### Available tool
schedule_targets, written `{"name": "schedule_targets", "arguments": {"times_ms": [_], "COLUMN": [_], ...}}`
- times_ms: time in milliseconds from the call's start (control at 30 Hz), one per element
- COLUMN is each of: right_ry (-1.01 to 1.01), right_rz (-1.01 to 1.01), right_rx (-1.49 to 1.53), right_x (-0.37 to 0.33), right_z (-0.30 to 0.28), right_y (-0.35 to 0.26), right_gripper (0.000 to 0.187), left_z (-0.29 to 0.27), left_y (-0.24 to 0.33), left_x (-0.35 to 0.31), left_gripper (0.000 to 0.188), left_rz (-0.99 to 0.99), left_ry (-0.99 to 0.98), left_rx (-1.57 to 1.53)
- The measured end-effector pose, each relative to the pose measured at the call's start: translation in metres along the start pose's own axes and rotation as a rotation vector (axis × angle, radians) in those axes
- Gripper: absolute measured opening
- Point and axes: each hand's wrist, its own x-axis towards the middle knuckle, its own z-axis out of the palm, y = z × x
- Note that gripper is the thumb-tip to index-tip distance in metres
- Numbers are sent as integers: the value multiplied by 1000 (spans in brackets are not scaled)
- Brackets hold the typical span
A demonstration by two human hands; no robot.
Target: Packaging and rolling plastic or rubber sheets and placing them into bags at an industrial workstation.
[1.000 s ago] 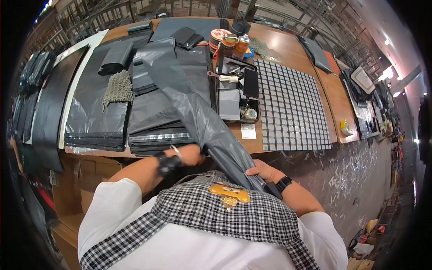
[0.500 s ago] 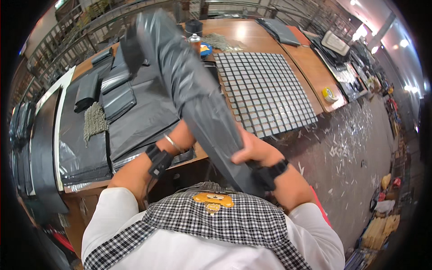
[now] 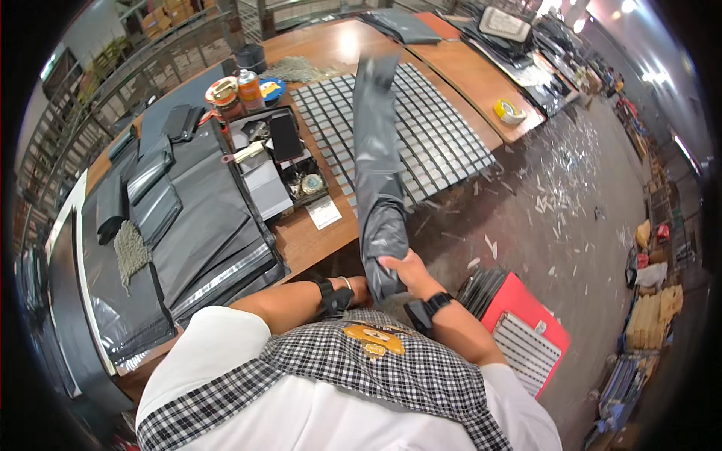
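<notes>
A long folded bundle of black plastic sheeting [image 3: 378, 143] stretches away from my body, its far end over the grid board. My right hand [image 3: 406, 272] is closed round its near end, thumb on top. Close against the left side of that end is my left hand [image 3: 359, 289], its fingers hidden by the bundle. Beyond lies the board with a grid of pale rectangles and dark lines [image 3: 323, 113]. Left of it, an open black box [image 3: 259, 201] holds a dark phone [image 3: 286, 137], a tape measure [image 3: 312, 183] and other small items.
Stacked black plastic sheets [image 3: 203, 218] and a grey knitted cloth [image 3: 133, 254] cover the table's left side. A spray can [image 3: 250, 90] stands behind the box. Yellow tape [image 3: 510, 112] lies far right. A red folder [image 3: 519, 301] is low at right; scraps litter the floor [image 3: 556, 188].
The bundle has swung right and its near end has come closer to my body, uncovering the black box. My left hand has drawn back toward my apron. My view has shifted right.
</notes>
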Motion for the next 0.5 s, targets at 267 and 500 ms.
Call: {"name": "schedule_targets", "arguments": {"times_ms": [267,500], "right_ry": [-118,-216], "right_rz": [563,333], "right_rx": [144,550], "right_x": [-42,-18], "right_z": [-51,-28], "right_y": [103,92], "right_gripper": [68,23], "left_z": [45,17], "left_y": [-43,36], "left_x": [13,-30], "left_gripper": [33,26], "left_rz": [458,-136], "left_ry": [-72,-92], "left_rx": [607,206]}}
